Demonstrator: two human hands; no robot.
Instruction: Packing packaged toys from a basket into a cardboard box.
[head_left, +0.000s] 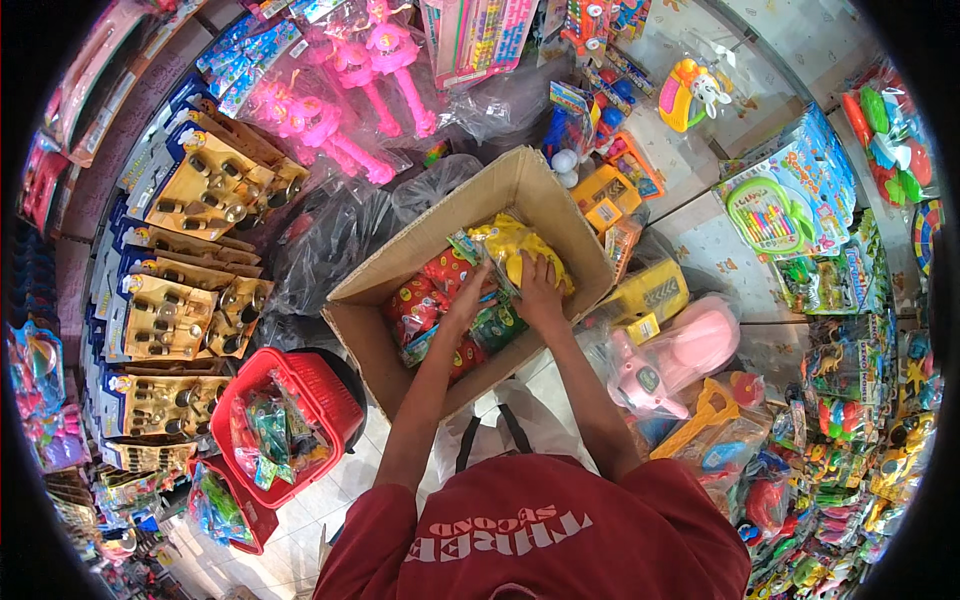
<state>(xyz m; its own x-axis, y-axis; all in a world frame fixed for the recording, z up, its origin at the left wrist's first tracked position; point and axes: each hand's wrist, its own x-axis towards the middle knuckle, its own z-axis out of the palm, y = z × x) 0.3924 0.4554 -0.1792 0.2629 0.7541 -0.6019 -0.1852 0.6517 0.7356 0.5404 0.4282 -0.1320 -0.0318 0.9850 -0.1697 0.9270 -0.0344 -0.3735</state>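
Observation:
An open cardboard box (420, 232) stands before me, and both of my hands reach down into it. My left hand (470, 296) is over red and green packets at the box's middle, its fingers close to a clear plastic edge. On a yellow plastic-wrapped packet (504, 234) at the far right end lies my right hand (541, 289), fingers spread. Red packets with round yellow prints (411, 306) fill the left part, and a green packet (501, 330) sits between my wrists. Whether my left fingers pinch anything is unclear.
A red plastic basket (281, 480) with wrapped packets stands at lower left. Carded toy sets (169, 315) hang on the left. Pink wrapped dolls (386, 45) are beyond the box. A pink wrapped toy (697, 337) and yellow boxes (649, 289) lie to the right.

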